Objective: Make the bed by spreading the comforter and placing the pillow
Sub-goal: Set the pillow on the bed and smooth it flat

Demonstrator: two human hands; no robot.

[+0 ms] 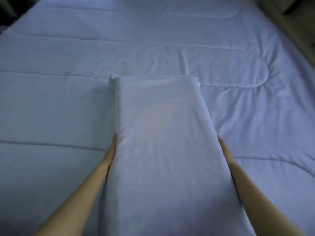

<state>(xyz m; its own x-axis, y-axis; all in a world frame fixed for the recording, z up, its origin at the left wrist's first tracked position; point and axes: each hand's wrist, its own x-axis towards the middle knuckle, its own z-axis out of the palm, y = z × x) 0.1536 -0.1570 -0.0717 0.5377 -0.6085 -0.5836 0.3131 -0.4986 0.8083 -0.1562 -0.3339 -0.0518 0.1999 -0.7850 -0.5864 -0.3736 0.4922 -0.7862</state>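
Observation:
A white pillow (163,142) lies lengthwise in front of me over the white quilted comforter (68,65), which is spread across the bed. My left hand (112,149) presses flat against the pillow's left side, and my right hand (225,150) against its right side. What shows of the fingers on both hands looks straight; the pillow hides the fingertips and palms. The pillow's far end has a bunched corner at the left.
The comforter has creases to the right of the pillow (247,103). A dark floor strip and a piece of furniture (293,7) show past the bed's far right edge. A dark gap (6,14) lies beyond the far left corner.

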